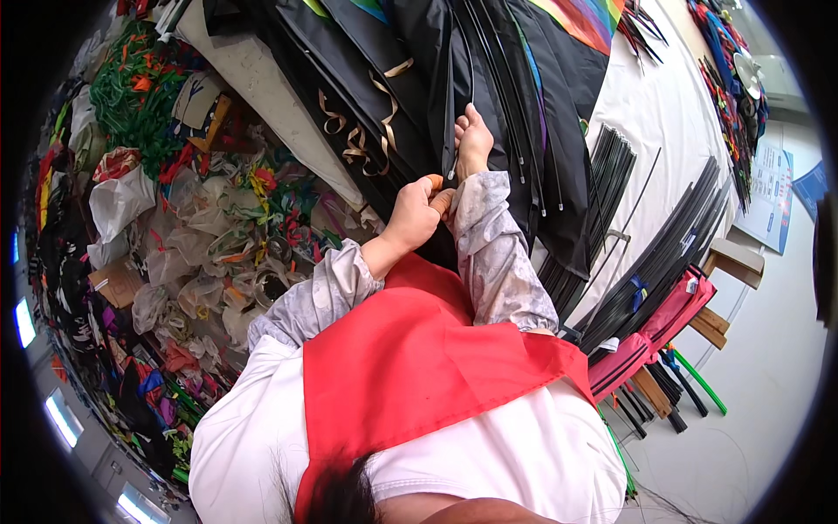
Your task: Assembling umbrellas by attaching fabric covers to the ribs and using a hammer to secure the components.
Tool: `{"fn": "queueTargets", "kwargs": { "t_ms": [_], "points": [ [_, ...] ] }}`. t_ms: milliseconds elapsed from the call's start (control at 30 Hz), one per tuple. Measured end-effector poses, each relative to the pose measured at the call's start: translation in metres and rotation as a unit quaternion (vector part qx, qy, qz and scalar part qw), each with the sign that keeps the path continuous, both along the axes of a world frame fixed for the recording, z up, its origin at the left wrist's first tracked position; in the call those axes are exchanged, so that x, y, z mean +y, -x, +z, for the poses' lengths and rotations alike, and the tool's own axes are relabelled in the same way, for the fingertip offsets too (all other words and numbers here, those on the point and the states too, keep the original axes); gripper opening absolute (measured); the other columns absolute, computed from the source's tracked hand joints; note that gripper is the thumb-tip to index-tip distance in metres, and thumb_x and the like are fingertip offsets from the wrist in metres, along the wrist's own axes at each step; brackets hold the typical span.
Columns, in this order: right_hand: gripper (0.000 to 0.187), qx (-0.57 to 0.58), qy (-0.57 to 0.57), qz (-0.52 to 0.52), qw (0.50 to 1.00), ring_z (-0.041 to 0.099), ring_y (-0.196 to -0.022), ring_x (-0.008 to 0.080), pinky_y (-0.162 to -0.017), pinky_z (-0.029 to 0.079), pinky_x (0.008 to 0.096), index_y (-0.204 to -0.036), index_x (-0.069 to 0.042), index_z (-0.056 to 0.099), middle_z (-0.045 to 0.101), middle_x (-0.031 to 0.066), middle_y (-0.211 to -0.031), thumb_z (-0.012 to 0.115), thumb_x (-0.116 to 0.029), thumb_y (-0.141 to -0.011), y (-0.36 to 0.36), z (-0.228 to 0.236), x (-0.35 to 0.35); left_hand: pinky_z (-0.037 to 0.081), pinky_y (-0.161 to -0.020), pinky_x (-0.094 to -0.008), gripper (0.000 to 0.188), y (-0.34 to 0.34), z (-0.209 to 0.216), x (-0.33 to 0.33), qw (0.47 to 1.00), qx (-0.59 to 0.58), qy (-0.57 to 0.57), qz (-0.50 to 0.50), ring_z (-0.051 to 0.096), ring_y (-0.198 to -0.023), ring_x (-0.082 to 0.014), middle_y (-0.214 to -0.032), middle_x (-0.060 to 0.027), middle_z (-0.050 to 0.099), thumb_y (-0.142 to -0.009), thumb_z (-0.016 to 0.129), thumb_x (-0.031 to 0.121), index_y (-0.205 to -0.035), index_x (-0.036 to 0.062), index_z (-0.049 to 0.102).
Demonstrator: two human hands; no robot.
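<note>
Black fabric (559, 201) with rainbow-coloured panels (580, 22) lies spread in front of me. Several thin dark rods (509, 96) with pale tips lie along it. My right hand (474, 147) is closed round a thin black rod (472, 74) that runs away from me over the fabric. Just nearer and to the left, my left hand (414, 214) pinches at the fabric's near edge, thumb and forefinger together; its fingers partly hide what lies between them. Something orange covers one left fingertip. Curled tan ribbons (356, 144) lie on the fabric left of my hands.
To the right, bundles of black rods (672, 253) rest on a white-covered table (650, 113), beside a pink bag (655, 332) and wooden bars (735, 262). Plastic bags (196, 236), green strings (135, 87) and coloured scraps are piled at left. A red cloth (419, 367) covers my lap.
</note>
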State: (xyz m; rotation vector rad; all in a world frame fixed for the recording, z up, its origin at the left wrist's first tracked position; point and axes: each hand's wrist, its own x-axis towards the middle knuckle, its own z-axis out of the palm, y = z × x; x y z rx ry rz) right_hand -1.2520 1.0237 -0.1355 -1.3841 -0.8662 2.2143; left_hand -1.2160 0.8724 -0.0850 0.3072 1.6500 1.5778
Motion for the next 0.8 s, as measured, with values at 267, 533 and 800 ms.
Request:
{"fn": "queueTargets", "kwargs": {
  "t_ms": [267,533,800],
  "points": [
    [0.038,0.040,-0.088,0.059,0.994,0.045,-0.054,0.0097,-0.051,0.035,0.0240,-0.070,-0.001,0.062,0.057,0.0000,-0.066,0.057,-0.029,-0.095,-0.011,-0.022,-0.020,0.039,-0.046,-0.0226,0.018,-0.006,0.008,-0.009,0.994,0.021,0.107,-0.012,0.051,-0.048,-0.0114,-0.061,-0.0044,0.059,-0.091,0.060,0.012,-0.080,-0.0025,0.061],
    [0.044,-0.034,-0.116,0.100,0.988,0.044,-0.053,0.0115,-0.052,0.035,0.0256,-0.062,0.000,0.060,0.053,0.0012,-0.059,0.057,-0.029,-0.094,-0.013,-0.015,-0.017,0.041,-0.045,-0.0241,0.020,-0.017,-0.003,-0.011,0.975,0.171,0.136,-0.035,0.054,-0.047,-0.0136,-0.063,-0.0072,0.061,-0.088,0.062,0.013,-0.085,-0.0063,0.063],
    [0.050,-0.137,-0.288,0.212,0.924,0.052,-0.057,0.0290,-0.060,0.042,0.0386,-0.070,0.002,0.062,0.061,0.0125,-0.064,0.051,-0.041,-0.094,-0.020,-0.015,-0.031,0.043,-0.044,-0.0247,0.020,-0.017,0.011,-0.013,0.980,0.077,0.184,-0.003,0.058,-0.048,-0.0158,-0.064,-0.0096,0.063,-0.087,0.063,0.012,-0.086,-0.0078,0.064]
  ]
}}
